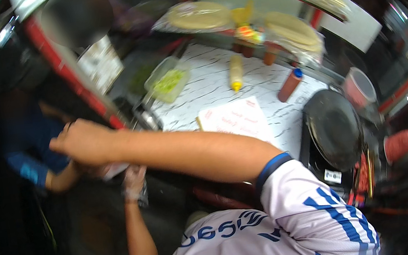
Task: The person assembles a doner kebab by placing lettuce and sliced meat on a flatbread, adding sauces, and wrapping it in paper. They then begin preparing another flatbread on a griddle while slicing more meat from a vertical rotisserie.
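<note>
White, marble-veined countertop (205, 68) lies under a stack of printed paper sheets (237, 117), with bagged flatbreads (198, 16) raised beyond that stack. Also beyond the stack is a pale squeeze bottle (235, 70) with a yellow tip; to its left is a clear container (182, 82) of shredded lettuce (167, 81). Right of the stack stand a red sauce bottle (288, 88) with a blue cap and, farther over, a black oval pan (336, 128). Across the stack's near edge passes the right forearm (181, 150); the right hand (83, 142), well left of the stack, has curled fingers, but whether they grip anything cannot be told. Nearer the person, also left of the stack, the left hand (135, 181) wears a clear glove beside a pale, blurred item (116, 170); whether it is clamped on that item cannot be told. Farthest left of the stack is a blue-sleeved co-worker (29, 168).
</note>
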Demonstrator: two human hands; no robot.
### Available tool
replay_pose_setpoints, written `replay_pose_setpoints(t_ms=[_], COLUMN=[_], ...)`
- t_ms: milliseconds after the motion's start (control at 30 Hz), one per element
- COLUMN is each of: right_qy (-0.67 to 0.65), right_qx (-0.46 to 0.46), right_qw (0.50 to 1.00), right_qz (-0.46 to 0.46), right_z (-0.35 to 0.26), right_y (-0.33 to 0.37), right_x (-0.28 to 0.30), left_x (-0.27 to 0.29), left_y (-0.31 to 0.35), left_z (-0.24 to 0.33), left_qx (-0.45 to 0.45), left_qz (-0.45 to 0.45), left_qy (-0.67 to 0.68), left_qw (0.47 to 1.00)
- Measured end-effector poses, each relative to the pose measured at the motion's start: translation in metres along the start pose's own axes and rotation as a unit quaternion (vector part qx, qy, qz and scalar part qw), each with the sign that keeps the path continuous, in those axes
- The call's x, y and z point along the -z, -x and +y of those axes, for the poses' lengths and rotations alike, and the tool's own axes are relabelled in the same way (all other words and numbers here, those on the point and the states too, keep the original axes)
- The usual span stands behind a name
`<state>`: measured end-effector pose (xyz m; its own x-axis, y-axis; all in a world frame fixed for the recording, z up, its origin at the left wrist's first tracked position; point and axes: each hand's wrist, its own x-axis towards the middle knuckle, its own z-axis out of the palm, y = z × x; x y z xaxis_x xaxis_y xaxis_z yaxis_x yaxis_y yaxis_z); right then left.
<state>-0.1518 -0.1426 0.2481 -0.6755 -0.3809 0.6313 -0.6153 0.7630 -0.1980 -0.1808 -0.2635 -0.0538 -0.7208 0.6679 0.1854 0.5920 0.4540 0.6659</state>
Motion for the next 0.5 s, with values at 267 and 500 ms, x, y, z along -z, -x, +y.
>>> replay_pose_setpoints(t_ms=[267, 500], right_qy=[-0.101, -0.125], right_qx=[-0.111, -0.476], right_qw=[0.972, 0.854], right_qz=[0.181, 0.171], right_z=[0.002, -0.110], right_y=[0.132, 0.346], right_x=[0.045, 0.097], left_x=[0.100, 0.018], left_y=[-0.029, -0.176], left_z=[0.135, 0.347], left_qx=[0.110, -0.366], left_qz=[-0.386, -0.323], left_qy=[0.290, 0.145], left_qw=[0.869, 0.861])
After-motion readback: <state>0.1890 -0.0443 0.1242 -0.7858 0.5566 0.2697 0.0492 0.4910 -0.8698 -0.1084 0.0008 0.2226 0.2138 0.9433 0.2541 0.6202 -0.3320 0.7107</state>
